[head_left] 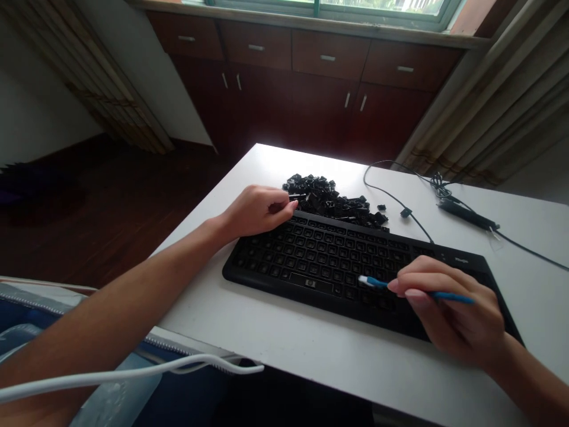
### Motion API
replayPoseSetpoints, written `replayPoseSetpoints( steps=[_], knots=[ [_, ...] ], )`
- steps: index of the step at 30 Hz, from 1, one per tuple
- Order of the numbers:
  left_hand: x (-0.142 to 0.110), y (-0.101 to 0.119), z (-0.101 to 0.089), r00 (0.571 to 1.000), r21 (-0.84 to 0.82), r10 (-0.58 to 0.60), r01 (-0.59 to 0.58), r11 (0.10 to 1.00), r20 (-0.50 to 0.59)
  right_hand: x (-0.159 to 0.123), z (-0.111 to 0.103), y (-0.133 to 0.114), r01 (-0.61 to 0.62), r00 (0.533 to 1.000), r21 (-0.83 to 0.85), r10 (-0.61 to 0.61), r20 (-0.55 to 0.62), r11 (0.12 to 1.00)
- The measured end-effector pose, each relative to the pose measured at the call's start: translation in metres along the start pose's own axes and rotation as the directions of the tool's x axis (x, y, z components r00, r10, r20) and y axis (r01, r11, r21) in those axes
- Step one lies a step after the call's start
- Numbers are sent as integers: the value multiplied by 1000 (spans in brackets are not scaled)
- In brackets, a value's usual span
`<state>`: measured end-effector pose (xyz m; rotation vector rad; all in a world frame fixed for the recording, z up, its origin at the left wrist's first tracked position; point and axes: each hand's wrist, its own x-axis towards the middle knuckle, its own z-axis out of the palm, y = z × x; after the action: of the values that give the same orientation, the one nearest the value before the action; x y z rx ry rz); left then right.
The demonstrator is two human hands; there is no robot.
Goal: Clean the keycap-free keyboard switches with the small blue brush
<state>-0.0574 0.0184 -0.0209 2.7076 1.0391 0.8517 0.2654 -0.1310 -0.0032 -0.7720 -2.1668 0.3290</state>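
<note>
A black keyboard [338, 267] with its keycaps taken off lies on the white table [284, 338]. Behind it sits a heap of loose black keycaps [331, 198]. My left hand [258, 210] rests at the keyboard's far left corner, fingers curled and pinching a small black keycap beside the heap. My right hand [453, 308] hovers over the keyboard's right half and grips a thin blue brush [377, 283] whose white tip touches the key sockets.
The keyboard's black cable [391, 196] loops across the table's far side to a tied bundle and a dark connector [466, 214]. A white cord [178, 365] runs below the near table edge. Brown cabinets [311, 77] stand beyond.
</note>
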Motion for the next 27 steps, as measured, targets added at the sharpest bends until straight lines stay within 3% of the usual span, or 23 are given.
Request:
replayPoseSetpoints(
  steps=[2, 4, 8, 11, 14, 16, 20, 22, 25, 27],
  knots=[
    [0, 0, 0, 1000, -2, 1, -1, 1000, -3, 1, 2, 0, -62, 997, 110, 55, 62, 992],
    [0, 1, 0, 1000, -6, 0, 0, 1000, -7, 1, 3, 1, -69, 994, 87, 62, 85, 994],
    [0, 0, 0, 1000, -24, 3, -3, 1000, -12, -2, 1, 4, -40, 999, -130, 35, -39, 991],
    [0, 0, 0, 1000, -48, -1, 0, 999, -19, -3, -3, 5, -99, 991, -31, 96, -91, 995],
    [0, 1, 0, 1000, -82, -9, 7, 997, -26, -2, -4, 6, -198, 980, 124, 192, 60, 972],
    [0, 1, 1, 999, -110, -20, 17, 994, -33, -1, -5, 8, -220, 970, 87, 209, 121, 972],
    [0, 0, 1, 995, -198, -81, 68, 978, -59, -2, -15, 13, -193, 981, -91, 192, -22, 977],
    [3, -2, 2, 989, -256, -126, 101, 961, -79, 1, -23, 15, -219, 975, -25, 218, -38, 976],
    [13, -6, 2, 978, -353, -184, 138, 925, -99, 11, -33, 18, -305, 938, 124, 276, 212, 944],
    [22, -7, 2, 972, -418, -211, 151, 896, -101, 20, -35, 19, -311, 891, 85, 259, 372, 947]
  ],
)
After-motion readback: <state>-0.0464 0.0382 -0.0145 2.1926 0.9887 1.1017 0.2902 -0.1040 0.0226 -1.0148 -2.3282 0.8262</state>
